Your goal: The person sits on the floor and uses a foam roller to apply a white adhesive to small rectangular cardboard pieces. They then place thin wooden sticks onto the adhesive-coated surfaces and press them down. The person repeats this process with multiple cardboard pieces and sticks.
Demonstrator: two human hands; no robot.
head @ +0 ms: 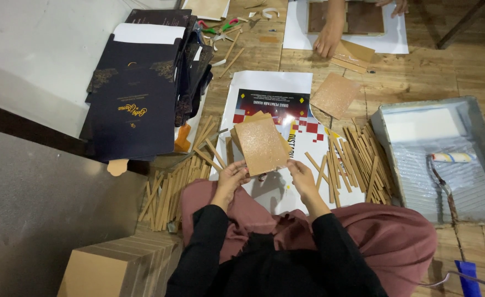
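Co-worker's hand (327, 43) visible only; body cut off by top edge.

Left hand (230, 177) and right hand (302, 175) grip a glittery brown card (260, 144) above scattered wooden sticks (352, 159).

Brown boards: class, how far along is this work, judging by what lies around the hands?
Done: one speckled board lies aside on the floor. In hand: both the left hand and right hand hold a small stack of boards. Left: thin wooden strips lie loose, plus a stack of plain boards.

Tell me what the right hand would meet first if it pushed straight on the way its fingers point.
The right hand points up-left at the tan speckled square boards it already grips; beyond them lies the printed paper sheet, though depth is unclear.
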